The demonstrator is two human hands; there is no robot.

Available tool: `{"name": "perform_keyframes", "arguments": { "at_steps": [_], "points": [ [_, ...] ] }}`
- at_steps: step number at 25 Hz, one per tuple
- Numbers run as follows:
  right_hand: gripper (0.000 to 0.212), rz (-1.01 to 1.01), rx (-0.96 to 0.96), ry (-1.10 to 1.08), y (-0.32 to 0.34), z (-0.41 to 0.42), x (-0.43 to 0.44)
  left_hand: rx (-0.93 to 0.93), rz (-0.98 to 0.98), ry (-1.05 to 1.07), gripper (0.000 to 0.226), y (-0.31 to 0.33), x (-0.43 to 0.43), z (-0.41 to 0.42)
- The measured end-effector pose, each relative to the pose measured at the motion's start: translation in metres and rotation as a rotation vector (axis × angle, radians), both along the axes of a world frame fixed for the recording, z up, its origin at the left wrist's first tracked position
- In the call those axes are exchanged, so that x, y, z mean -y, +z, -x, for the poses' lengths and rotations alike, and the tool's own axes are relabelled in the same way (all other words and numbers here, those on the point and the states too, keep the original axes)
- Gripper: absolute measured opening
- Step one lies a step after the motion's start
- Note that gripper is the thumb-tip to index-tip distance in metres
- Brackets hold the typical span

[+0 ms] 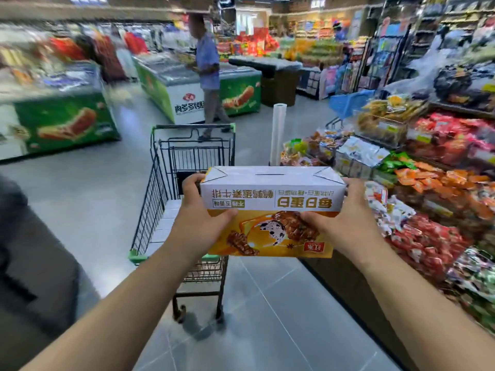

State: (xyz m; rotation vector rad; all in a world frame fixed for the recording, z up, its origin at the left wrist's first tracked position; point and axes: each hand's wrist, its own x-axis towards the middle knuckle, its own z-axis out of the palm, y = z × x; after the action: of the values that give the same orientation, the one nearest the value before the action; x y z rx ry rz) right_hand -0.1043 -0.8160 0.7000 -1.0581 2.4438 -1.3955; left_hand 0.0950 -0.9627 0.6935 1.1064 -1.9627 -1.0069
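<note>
While the head camera looks forward and down along a shop aisle, both bare arms reach out and hold a cardboard box (pixel 272 194) up between them, in front of the chest and clear of any surface. The left hand (pixel 198 223) grips the box's left end, its thumb curled onto the printed front and its fingers round the back corner. The right hand (pixel 348 220) clasps the right end in the same way, thumb lying on the orange part of the front. The box is held level with its long side across the view. Its upper half is white with large lettering that reads upside down from here, and its lower half is orange with a picture of a speckled egg and brown pieces. Just behind and below the box stands a black wire shopping cart (pixel 187 156) with green corner trim, and pale flat packs (pixel 164 226) lie in its basket. To the right, close beside the right forearm, runs an open display of bagged snacks (pixel 434 188), with an upright roll of clear bags (pixel 278 132) at its far end. Farther off stand green chest freezers (pixel 241 95) and a blurred person in a blue shirt (pixel 207 65).
</note>
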Motion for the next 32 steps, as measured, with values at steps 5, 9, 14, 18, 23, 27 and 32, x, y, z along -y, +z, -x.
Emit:
{"name": "perform_keyframes", "arguments": {
  "at_steps": [5, 9, 14, 18, 23, 27, 32],
  "points": [
    [0.077, -0.006, 0.038, 0.129, -0.002, -0.04, 0.079, -0.019, -0.01, 0.071, 0.071, -0.002, 0.058, -0.054],
    [0.082, 0.012, 0.073, 0.179, -0.007, -0.074, 0.156, -0.032, -0.025, 0.111, 0.069, -0.004, 0.127, -0.095],
    [0.096, 0.053, 0.144, 0.25, -0.022, -0.111, 0.236, -0.001, -0.041, 0.117, 0.082, -0.006, 0.208, -0.135],
    [0.091, 0.009, 0.176, 0.276, -0.036, -0.12, 0.289, 0.019, -0.061, 0.129, 0.081, -0.022, 0.261, -0.151],
    [0.101, -0.064, 0.199, 0.294, -0.065, -0.111, 0.352, -0.031, -0.152, 0.173, 0.075, -0.049, 0.307, -0.147],
    [0.098, -0.105, 0.209, 0.306, -0.084, -0.089, 0.405, -0.034, -0.22, 0.222, 0.073, -0.067, 0.353, -0.125],
    [0.094, -0.14, 0.225, 0.332, -0.097, -0.051, 0.474, -0.005, -0.268, 0.269, 0.071, -0.082, 0.415, -0.086]
  ]
}}
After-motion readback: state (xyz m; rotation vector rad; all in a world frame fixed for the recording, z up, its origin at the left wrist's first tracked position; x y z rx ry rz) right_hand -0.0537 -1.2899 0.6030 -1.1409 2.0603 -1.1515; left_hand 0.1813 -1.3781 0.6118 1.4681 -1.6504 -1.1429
